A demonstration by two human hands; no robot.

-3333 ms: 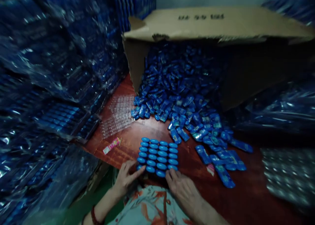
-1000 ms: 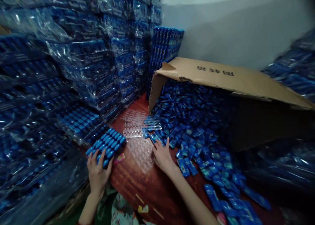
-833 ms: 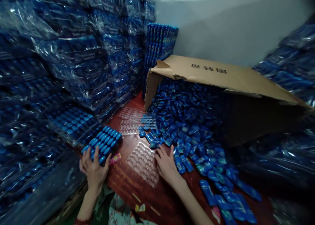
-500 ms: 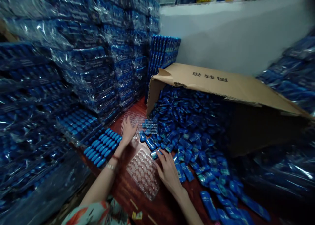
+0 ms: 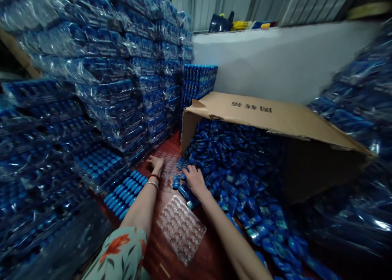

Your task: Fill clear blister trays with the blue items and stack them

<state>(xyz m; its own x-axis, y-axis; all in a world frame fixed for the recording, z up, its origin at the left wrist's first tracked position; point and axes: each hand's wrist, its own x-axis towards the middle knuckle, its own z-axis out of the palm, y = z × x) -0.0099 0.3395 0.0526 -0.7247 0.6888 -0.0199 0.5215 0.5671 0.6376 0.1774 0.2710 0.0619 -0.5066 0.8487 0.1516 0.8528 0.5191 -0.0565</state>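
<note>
Clear plastic forms the moulded tray (image 5: 181,230) lying on the red table (image 5: 157,252). From my remote seat, I see the left hand (image 5: 156,164) beyond that tray; whether its fingers grip anything, I cannot tell. Beyond the tray too, the right hand (image 5: 195,180) has its fingers apart, at the blue packets (image 5: 239,186) heaped right of the tray. Blue capsule-shaped pieces (image 5: 126,192) sit left of the tray.

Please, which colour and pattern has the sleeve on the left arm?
The sleeve is pale green with orange flowers and dark leaves, best seen in the head view.
</note>
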